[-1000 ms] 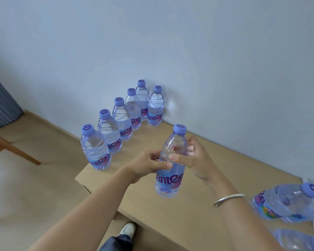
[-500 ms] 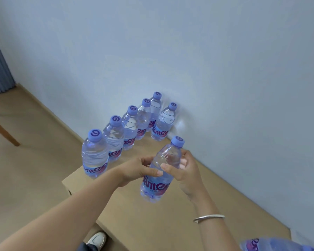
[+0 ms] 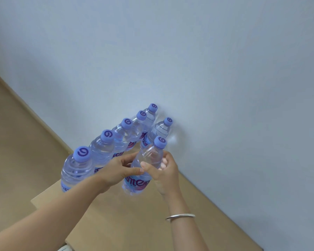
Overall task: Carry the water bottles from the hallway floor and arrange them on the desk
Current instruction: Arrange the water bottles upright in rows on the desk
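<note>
Seven water bottles show, all purple-capped. Six stand upright on the tabletop [image 3: 116,223] by the wall: five in a row [image 3: 105,151], one [image 3: 159,130] beside it. The left hand [image 3: 120,170] and right hand [image 3: 163,173] both grip the seventh bottle [image 3: 145,165], tilted, just over the tabletop.

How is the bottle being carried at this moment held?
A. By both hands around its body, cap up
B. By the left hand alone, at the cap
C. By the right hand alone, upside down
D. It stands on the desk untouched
A: the left hand and right hand both wrap the body of the held bottle, its purple cap pointing up.
</note>
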